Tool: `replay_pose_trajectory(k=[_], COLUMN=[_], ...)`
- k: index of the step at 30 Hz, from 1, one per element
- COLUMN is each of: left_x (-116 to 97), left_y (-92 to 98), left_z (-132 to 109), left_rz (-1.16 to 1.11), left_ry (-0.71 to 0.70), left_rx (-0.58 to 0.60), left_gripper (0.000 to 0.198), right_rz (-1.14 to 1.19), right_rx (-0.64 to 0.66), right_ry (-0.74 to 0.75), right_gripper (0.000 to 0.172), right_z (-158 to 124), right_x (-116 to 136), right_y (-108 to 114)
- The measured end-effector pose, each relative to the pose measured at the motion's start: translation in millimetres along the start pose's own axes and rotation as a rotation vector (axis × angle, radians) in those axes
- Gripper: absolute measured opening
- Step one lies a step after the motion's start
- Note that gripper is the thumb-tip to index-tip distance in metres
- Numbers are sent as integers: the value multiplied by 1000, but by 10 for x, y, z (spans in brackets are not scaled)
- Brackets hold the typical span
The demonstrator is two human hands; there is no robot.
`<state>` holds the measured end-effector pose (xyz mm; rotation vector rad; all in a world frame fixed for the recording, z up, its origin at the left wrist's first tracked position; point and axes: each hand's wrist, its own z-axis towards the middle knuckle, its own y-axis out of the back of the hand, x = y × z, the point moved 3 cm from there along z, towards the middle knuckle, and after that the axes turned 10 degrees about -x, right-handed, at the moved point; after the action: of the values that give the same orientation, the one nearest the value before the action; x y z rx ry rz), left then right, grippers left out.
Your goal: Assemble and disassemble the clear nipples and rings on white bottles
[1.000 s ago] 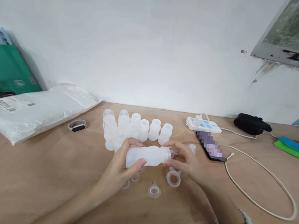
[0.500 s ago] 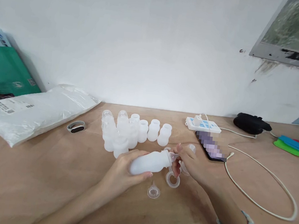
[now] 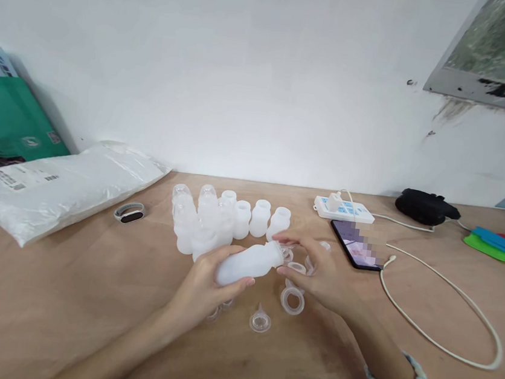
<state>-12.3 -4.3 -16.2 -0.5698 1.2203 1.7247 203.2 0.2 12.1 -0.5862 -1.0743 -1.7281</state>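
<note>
My left hand [image 3: 205,283] is wrapped round a white translucent bottle [image 3: 246,264] held on its side above the wooden table [image 3: 63,289]. My right hand [image 3: 316,273] pinches at the bottle's neck, where a small clear part sits; I cannot make that part out. Behind stand several more white bottles [image 3: 226,220], some with clear caps. Below the hands lie a clear ring [image 3: 292,300] and a clear nipple [image 3: 260,321]. More clear pieces lie half hidden under my left fingers.
A white plastic bag [image 3: 56,188] and a green box [image 3: 7,119] are at the left, with a wristband [image 3: 130,212] beside the bag. At the right lie a phone [image 3: 357,251], a power strip [image 3: 344,209], a white cable [image 3: 446,333], a black object [image 3: 424,207] and coloured spatulas [image 3: 499,245].
The bottle was tipped neck up and right, then brought a little higher. My right fingers closed again round its neck from the side and top.
</note>
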Motion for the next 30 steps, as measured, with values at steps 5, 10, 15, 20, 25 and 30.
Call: replay_pose_trajectory(k=[5,10,15,20,25,30], left_x=[-7,-33,-50,-60,2,-36], left_y=[-4,12,-8,-39,-72,-78], left_z=[-19,-24,-38,-48,-42,-63], left_rz=[3,-16,-32,-100,-274,-228], left_ry=[-45,-60,-36,1,249,179], left_rx=[14,15,38,76,213,168], left_gripper=[35,34,35,37,41,37], right_rz=[-12,196,261,236,250,223], right_rx=[6,49,193,207,229,97], right_ry=[-168,-161,-212,-283,-203,-254], right_gripper=[21,28,48,25,38,21], right_z=[0,17,-4,-49,-62,-70], right_x=[-139,-115,-97,-155,-101,-153], right_y=[-31,35,20,-44,-45,-138])
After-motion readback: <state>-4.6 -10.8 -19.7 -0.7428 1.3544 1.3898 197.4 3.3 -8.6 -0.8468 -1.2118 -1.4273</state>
